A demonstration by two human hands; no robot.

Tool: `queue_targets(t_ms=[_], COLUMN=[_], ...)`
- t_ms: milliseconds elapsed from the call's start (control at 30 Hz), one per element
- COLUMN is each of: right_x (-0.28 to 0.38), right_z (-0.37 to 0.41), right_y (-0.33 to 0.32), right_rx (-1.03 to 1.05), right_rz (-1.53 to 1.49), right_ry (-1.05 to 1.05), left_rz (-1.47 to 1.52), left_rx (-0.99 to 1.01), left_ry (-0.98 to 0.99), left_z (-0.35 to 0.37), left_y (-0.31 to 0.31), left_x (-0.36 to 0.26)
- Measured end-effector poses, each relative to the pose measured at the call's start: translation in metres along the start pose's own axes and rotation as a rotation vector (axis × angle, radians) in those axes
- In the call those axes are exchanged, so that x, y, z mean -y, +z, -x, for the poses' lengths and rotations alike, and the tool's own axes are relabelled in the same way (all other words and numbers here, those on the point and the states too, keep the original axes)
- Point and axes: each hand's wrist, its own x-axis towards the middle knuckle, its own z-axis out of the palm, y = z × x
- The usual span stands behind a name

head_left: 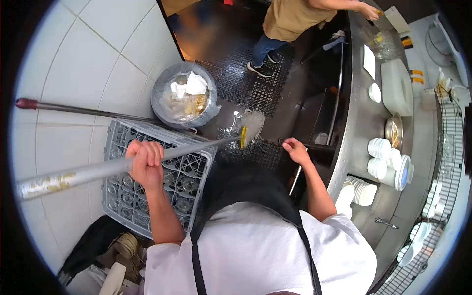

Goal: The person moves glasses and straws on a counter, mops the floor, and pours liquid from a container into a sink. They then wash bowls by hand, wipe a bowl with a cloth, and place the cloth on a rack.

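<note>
My left hand [146,160] is closed around the pale metal pole of a long-handled broom [196,146]. The pole slants across the view, with its thick near end at the left. At its far end, a yellow head with whitish bristles [253,125] rests low over the wet dark floor. My right hand [296,151] has its fingers curled together beside a dark bar [319,146] under the counter. What its fingertips hold, if anything, I cannot make out.
A grey glass rack [112,142] and a lined trash bin [162,105] stand at the left. Another pole [73,107] leans there. Stacked white bowls [378,147] sit on the steel counter [361,123]. A co-worker [290,22] stands ahead by rubber mats [231,78].
</note>
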Motion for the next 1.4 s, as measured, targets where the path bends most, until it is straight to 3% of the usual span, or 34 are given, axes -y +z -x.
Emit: queue_targets(t_ms=[167, 200, 233, 267, 300, 367, 400, 433, 467, 500, 567, 600, 633, 767, 833, 967, 1033, 1100, 1167, 1233, 1300, 1400], right_x=[0.142, 0.169, 0.192, 0.212, 0.225, 0.223, 0.242, 0.23, 0.233, 0.23, 0.222, 0.215, 0.206, 0.199, 0.189, 0.176, 0.176, 0.176, 0.189, 0.201, 0.211, 0.222], right_z=[0.052, 0.067, 0.082, 0.097, 0.107, 0.097, 0.139, 0.131, 0.138, 0.147, 0.149, 0.144, 0.136, 0.154, 0.138, 0.139, 0.138, 0.129, 0.133, 0.133, 0.133, 0.131], right_y=[0.002, 0.003, 0.008, 0.012, 0.023, 0.049, 0.036, 0.049, 0.047, 0.051, 0.058, 0.061, 0.06, 0.055, 0.055, 0.05, 0.049, 0.044, 0.051, 0.06, 0.067, 0.081], right_rx=[0.063, 0.053, 0.058, 0.012, -0.028, -0.173, -0.092, -0.059, -0.074, -0.108, -0.183, -0.208, -0.199, -0.17, -0.115, -0.223, -0.299, -0.235, -0.275, -0.275, -0.278, -0.311], right_rz=[-0.163, -0.167, -0.184, -0.181, -0.187, 0.087, -0.233, -0.405, -0.35, -0.452, -0.539, -0.536, -0.492, -0.481, -0.563, -0.636, -0.604, -0.544, -0.534, -0.496, -0.465, -0.384], right_ry=[-0.464, -0.63, -0.805, -0.91, -1.017, -1.139, -0.858, -0.762, -0.611, -0.752, -0.828, -0.84, -0.84, -0.821, -0.799, -0.814, -0.841, -0.826, -0.875, -0.859, -0.85, -0.831], left_rz=[-0.029, -0.466, -0.634, -0.839, -0.866, -0.981, -0.967, -0.956, -1.01, -0.994, -1.028, -1.093, -1.066, -1.064, -1.04, -0.972, -1.053, -1.155, -1.109, -1.081, -0.951, -0.936], left_rx=[-0.01, -0.087, -0.043, 0.145, 0.172, 0.141, 0.169, 0.193, 0.234, 0.223, 0.221, 0.186, 0.133, -0.062, -0.078, -0.103, -0.139, -0.191, -0.407, -0.489, -0.806, -0.917], left_ry=[-0.003, 0.084, 0.044, 0.231, 0.236, 0.249, 0.152, 0.054, 0.163, 0.18, -0.109, -0.079, -0.233, -0.373, -0.398, -0.419, -0.406, -0.386, -0.481, -0.706, -0.769, -0.695], left_z=[0.025, 0.034, 0.047, 0.058, 0.07, 0.112, 0.138, 0.165, 0.187, 0.214, 0.265, 0.288, 0.312, 0.388, 0.409, 0.458, 0.493, 0.536, 0.583, 0.629, 0.682, 0.747], left_y=[0.028, 0.048, 0.076, 0.086, 0.108, 0.134, 0.138, 0.141, 0.127, 0.109, 0.075, 0.047, 0.03, -0.02, -0.034, -0.066, -0.094, -0.137, -0.166, -0.222, -0.233, -0.245], left_x=[0.009, 0.012, -0.001, 0.001, 0.0, -0.004, -0.016, -0.027, -0.024, -0.017, -0.04, -0.033, -0.045, -0.072, -0.082, -0.093, -0.094, -0.066, -0.059, -0.022, -0.004, 0.029])
